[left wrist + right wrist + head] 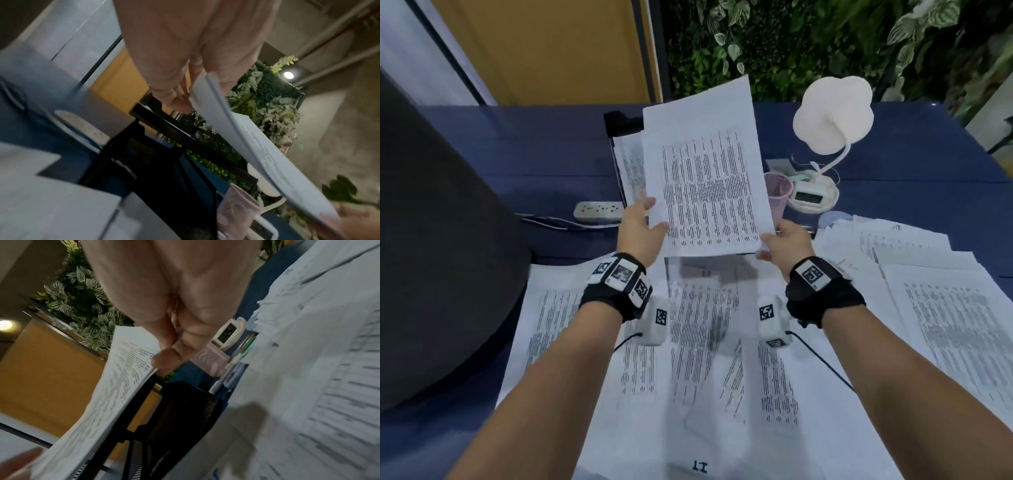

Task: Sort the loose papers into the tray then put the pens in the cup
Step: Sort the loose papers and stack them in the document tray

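printed sheets [709, 178] held up off the worktop [517, 150], a thin sheaf lifted over the black mesh tray [619, 123]. left hand [642, 228] pinches the lower left corner, thumb on top, fingers under. right hand [786, 240] pinches the lower right corner the same way. left wrist view shows the sheaf's edge [236, 129] running from the fingers [176, 92] down toward the other hand [349, 217], paper bowed a little. right wrist view shows the thumb [164, 358] pressed on the printed face [115, 386], tray's mesh wall [133, 451] below it.

tray sits at the back of the worktop, already has some printed paper in it [631, 164], mostly hidden behind the held sheaf. pink mesh cup [777, 198] just right of the sheaf, near the right hand. pens [244, 345] lie beside the cup by the paper pile edge, blurred.

more loose papers [688, 342] spread under the forearms, overlapping, and another pile [945, 308] at right. white desk lamp [832, 116] with a small display base [810, 195] behind the cup. white power strip [599, 210] left of the tray. blue cloth covers the worktop. dark rounded chair back [441, 240] at far left. leafy plant wall [825, 41] behind.
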